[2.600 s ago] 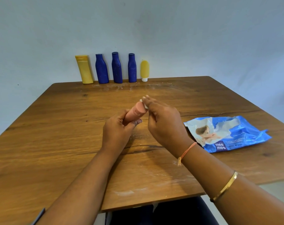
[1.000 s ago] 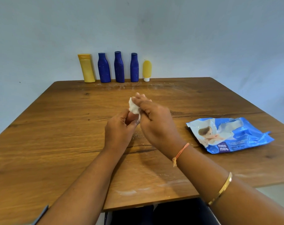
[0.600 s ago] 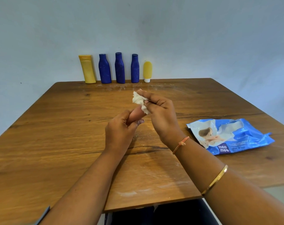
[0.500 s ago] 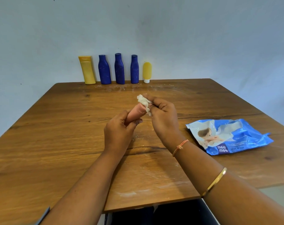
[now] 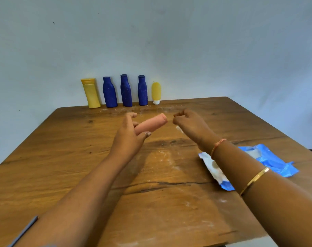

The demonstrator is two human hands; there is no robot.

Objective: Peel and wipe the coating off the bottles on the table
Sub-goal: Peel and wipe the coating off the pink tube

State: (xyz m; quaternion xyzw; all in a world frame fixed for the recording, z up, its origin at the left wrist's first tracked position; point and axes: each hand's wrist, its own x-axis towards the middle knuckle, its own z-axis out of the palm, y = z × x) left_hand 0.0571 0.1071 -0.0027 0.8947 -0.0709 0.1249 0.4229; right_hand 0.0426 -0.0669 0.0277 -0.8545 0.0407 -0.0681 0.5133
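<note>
My left hand (image 5: 128,138) grips the lower end of a pink bottle (image 5: 151,124), which points right and away from me above the wooden table (image 5: 62,157). My right hand (image 5: 189,123) hovers just right of the bottle's tip without touching it. Its fingers are curled, and a bit of crumpled white wipe (image 5: 179,129) shows under the palm. Against the wall stand a yellow bottle (image 5: 91,93), three blue bottles (image 5: 109,92) (image 5: 126,90) (image 5: 142,90) and a small yellow tube (image 5: 156,91).
A blue pack of wet wipes (image 5: 271,161) lies at the right, partly under my right forearm. White dust streaks the wood in the middle and along the near edge. The wall rises directly behind the bottle row.
Both hands have stretched forward toward the back row. My right hand has come off the pink bottle's tip, with the wipe now tucked under the palm.
</note>
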